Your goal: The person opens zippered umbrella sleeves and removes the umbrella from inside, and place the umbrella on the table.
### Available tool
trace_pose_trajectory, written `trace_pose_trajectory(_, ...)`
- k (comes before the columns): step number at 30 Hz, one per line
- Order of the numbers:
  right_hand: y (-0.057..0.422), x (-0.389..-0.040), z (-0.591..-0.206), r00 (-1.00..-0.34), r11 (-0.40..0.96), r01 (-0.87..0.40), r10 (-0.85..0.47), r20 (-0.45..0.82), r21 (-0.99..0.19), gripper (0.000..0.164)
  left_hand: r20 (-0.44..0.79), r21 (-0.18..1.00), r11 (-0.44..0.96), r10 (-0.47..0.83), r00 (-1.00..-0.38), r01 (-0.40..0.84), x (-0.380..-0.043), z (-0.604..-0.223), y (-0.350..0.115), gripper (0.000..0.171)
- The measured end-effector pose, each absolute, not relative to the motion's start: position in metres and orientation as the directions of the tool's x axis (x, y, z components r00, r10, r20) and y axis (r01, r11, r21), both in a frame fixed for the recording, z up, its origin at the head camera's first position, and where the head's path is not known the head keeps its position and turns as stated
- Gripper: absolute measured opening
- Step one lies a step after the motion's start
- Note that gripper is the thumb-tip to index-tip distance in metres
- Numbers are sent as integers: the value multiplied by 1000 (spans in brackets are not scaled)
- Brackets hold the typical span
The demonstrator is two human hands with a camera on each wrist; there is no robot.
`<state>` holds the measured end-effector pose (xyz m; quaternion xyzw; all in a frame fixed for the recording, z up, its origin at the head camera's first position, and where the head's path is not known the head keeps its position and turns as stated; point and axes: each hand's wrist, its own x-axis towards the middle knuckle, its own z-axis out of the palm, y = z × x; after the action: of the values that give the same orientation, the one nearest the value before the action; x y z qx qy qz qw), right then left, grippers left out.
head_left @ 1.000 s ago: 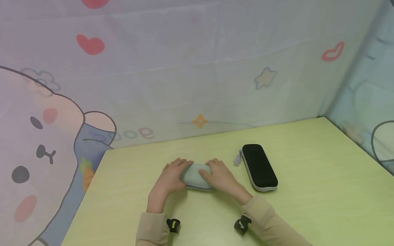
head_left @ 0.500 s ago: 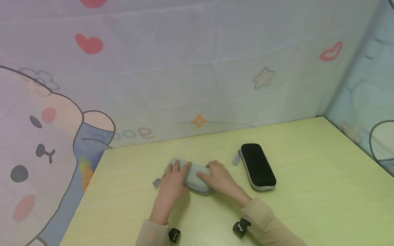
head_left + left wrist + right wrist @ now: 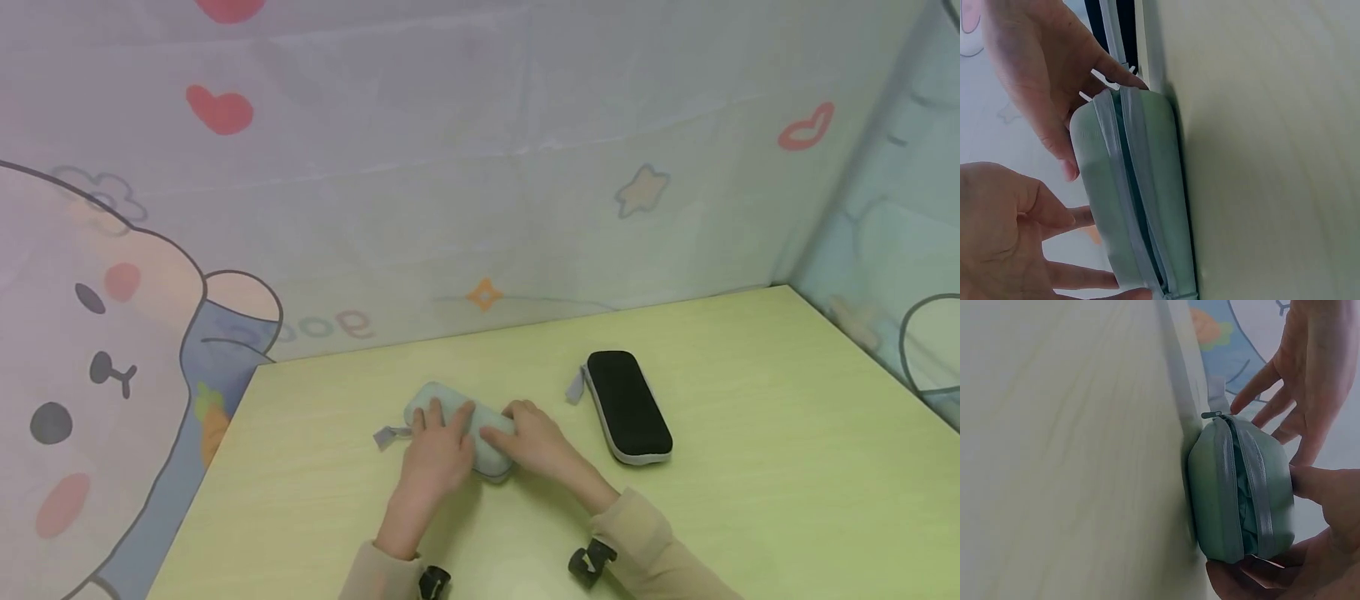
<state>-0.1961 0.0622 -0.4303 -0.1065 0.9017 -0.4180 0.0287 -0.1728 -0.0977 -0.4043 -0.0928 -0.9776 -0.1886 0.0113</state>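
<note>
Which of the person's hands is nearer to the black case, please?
Right. The right hand holds the right end of the green case, left of the black case; the left hand is farther left, touching the green case.

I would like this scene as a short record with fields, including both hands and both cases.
green case: lies on the table, touched by both hands
zipper: partly open, a gap showing along the side facing the person
left hand: fingers spread over the green case
right hand: holds one end, thumb on top
black case: lies to the right, untouched
backdrop: printed cloth behind the table
</note>
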Motion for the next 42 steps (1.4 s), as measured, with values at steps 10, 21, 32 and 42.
trace_pose_trajectory(10, 64, -190, -432, -972, 563, -120, -234, -18, -818, 31, 27, 412, 893, 184, -982, 179, -175, -404, -88, 44)
trace_pose_trajectory(21, 62, -183, -429, -968, 614, -148, -251, -15, -775, 33, 57, 442, 877, 184, -981, 190, -178, -405, -83, 41)
trace_pose_trajectory(32, 60, -179, -431, -946, 613, -252, -319, 58, -749, 36, 68, 434, 872, 217, -974, 225, -177, -406, -82, 29)
trace_pose_trajectory(42, 58, -177, -431, -933, 602, -264, -357, 42, -754, 51, 101, 413, 874, 233, -967, 254, -178, -407, -82, 31)
